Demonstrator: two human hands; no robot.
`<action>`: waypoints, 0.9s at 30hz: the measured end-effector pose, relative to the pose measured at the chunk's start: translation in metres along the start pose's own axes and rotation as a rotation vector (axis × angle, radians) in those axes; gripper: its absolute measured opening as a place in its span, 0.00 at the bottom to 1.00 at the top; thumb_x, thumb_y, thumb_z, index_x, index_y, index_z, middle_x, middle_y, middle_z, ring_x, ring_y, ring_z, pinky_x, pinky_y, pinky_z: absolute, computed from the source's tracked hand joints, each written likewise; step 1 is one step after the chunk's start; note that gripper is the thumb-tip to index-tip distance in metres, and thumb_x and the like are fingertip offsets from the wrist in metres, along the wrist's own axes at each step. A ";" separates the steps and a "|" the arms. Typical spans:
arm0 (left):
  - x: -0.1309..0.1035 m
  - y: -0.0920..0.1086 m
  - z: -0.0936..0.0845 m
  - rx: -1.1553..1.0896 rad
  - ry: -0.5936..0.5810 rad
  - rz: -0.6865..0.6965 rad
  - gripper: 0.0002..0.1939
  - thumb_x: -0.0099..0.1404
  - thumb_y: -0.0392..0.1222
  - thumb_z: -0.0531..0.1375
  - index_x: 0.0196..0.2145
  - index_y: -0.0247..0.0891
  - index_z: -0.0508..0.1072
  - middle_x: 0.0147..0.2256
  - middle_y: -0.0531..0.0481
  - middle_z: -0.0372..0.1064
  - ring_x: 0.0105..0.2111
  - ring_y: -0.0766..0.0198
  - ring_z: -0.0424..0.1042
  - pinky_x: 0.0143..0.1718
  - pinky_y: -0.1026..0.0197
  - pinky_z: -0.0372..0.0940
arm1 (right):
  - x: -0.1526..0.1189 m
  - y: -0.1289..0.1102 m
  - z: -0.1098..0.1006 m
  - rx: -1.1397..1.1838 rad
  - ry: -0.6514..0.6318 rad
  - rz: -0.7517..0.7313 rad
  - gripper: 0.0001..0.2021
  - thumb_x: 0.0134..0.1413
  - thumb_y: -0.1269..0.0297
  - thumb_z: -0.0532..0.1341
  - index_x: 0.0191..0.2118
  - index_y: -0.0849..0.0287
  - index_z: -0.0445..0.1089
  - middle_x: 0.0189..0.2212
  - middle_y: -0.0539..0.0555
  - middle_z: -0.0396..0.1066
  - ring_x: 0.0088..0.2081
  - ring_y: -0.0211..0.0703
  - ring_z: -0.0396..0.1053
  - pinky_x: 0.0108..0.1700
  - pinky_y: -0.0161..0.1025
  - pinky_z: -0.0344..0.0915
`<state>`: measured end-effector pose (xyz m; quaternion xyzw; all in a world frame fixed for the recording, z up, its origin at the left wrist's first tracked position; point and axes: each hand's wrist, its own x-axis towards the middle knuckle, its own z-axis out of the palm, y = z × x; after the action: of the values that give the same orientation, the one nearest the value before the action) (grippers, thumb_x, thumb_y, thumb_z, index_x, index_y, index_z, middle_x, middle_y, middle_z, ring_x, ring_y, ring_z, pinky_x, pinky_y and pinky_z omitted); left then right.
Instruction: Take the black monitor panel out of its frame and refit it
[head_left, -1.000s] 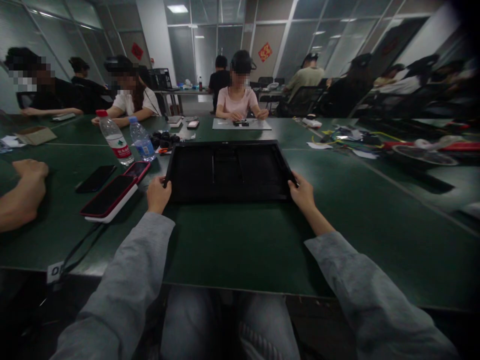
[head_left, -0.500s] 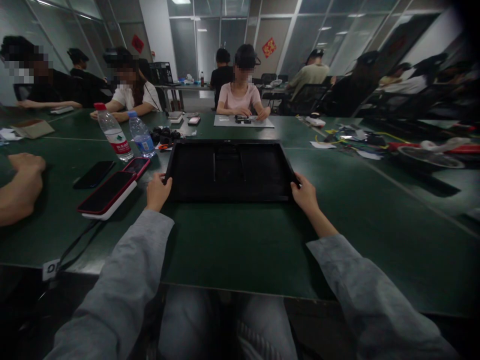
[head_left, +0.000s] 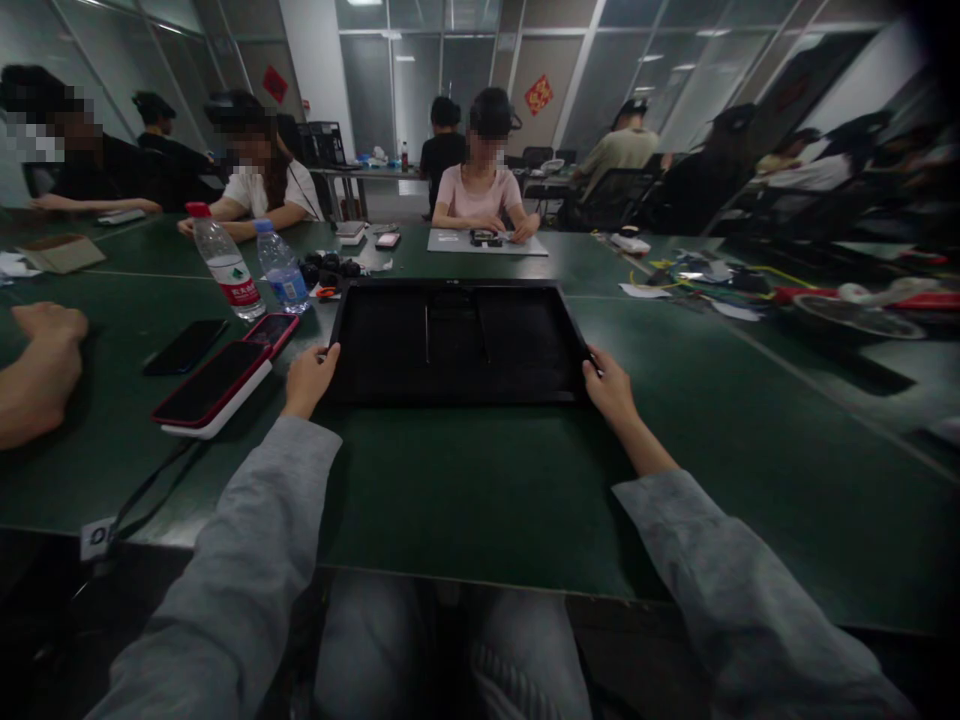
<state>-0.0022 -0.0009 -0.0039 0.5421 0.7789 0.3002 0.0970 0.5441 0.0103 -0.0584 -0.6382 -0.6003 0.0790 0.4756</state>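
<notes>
In front of me on the green table lies a wide black rectangular tray-like panel [head_left: 382, 345] with a raised rim. Two thin shiny lines run across its recessed middle; its exact kind is unclear. My left hand [head_left: 309, 382] grips the left edge, thumb on top and fingers partly hidden. At the opposite side, my right hand [head_left: 609, 385] holds the right edge in the same way. The panel appears to rest on or just above the tabletop; I cannot tell which.
To the left are red-framed phones on a white base [head_left: 214, 385], a dark phone [head_left: 185, 347], two bottles [head_left: 229, 265] and another person's hand [head_left: 49, 335]. Tangled wires [head_left: 701, 270] lie at right. Across the green table [head_left: 480, 490], a person in pink [head_left: 480, 190] handles small parts.
My left hand and the panel's left edge have shifted slightly left. My right hand keeps its hold, almost unmoved.
</notes>
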 end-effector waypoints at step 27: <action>-0.031 0.030 0.010 0.273 -0.145 0.633 0.30 0.76 0.59 0.52 0.69 0.44 0.67 0.71 0.42 0.60 0.70 0.45 0.57 0.67 0.39 0.57 | -0.026 -0.065 0.017 -0.407 -0.327 -0.410 0.28 0.73 0.56 0.46 0.67 0.61 0.69 0.70 0.63 0.62 0.70 0.56 0.61 0.68 0.59 0.64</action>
<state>0.0382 -0.0186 0.0002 0.7846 0.5961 0.1692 -0.0193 0.4806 -0.0140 -0.0345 -0.5648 -0.7881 -0.0385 0.2417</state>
